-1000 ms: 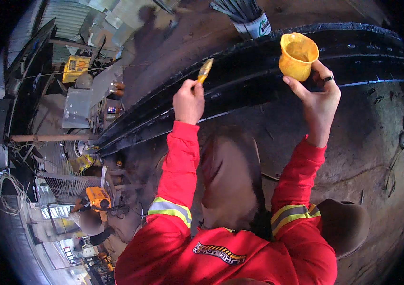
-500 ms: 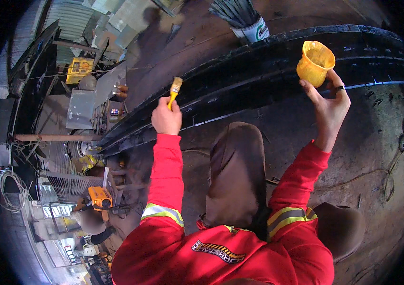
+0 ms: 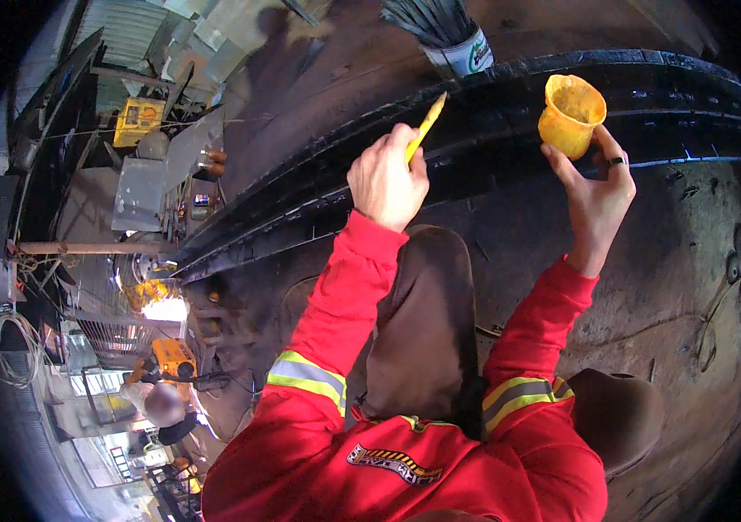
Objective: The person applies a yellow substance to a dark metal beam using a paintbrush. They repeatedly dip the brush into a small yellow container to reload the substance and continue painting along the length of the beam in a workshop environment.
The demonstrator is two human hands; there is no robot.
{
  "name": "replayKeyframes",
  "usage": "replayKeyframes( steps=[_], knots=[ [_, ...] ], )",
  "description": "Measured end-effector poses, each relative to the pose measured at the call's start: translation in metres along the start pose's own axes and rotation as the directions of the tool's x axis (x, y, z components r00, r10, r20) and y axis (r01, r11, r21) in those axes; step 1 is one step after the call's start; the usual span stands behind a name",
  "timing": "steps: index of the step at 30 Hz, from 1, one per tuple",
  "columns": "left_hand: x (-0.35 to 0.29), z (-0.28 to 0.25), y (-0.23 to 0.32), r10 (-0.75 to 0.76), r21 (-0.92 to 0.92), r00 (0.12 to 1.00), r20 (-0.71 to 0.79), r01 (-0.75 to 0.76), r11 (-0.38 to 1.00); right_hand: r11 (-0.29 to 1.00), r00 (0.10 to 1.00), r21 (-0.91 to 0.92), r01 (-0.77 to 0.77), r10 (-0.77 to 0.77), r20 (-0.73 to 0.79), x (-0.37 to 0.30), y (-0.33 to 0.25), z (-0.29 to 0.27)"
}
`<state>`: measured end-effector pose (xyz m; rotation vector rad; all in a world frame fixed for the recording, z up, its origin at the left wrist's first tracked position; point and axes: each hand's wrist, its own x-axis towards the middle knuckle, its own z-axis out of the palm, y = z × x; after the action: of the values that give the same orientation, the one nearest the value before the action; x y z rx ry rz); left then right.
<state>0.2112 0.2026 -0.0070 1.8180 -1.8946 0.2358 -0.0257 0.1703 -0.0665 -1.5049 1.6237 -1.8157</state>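
Observation:
My left hand (image 3: pixel 388 178) is closed round the yellow handle of a paintbrush (image 3: pixel 427 128), which slants up to the right and shows narrow, edge-on. Its tip is over the far side of a long black-painted steel beam (image 3: pixel 492 143). On the right, my right hand (image 3: pixel 601 178) grips a yellow cup (image 3: pixel 566 130) from below and its near side. The cup's uneven mouth tilts toward me and its inner wall looks stained. I cannot tell how much is in it. Both hands are held above the beam's near edge.
Beyond the beam stands a white bucket (image 3: pixel 462 57) full of dark metal strips. A cable (image 3: pixel 640 331) lies on the floor at right. Metal sheets (image 3: pixel 140 196) and a yellow machine (image 3: pixel 137 122) are at left. Farther back, a person (image 3: pixel 166 404) is near an orange machine (image 3: pixel 174 358).
My left hand has moved right with the paintbrush, which has turned from flat-on to edge-on. The cup has shifted slightly left. A bright glow now shows at the left.

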Motion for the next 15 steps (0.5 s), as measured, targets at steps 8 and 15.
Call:
replayKeyframes(
  steps=[8,15],
  knots=[
    [-0.021,-0.021,-0.070,-0.415,0.255,0.910,0.022,0.396,0.882,0.999,0.999,0.040,-0.025,0.027,-0.031,0.001,0.000,-0.009],
    [0.003,-0.010,-0.047,-0.136,0.291,0.990,-0.038,0.142,0.946,0.997,0.998,-0.077,-0.009,0.004,-0.062,0.001,0.009,-0.024]
  ],
)
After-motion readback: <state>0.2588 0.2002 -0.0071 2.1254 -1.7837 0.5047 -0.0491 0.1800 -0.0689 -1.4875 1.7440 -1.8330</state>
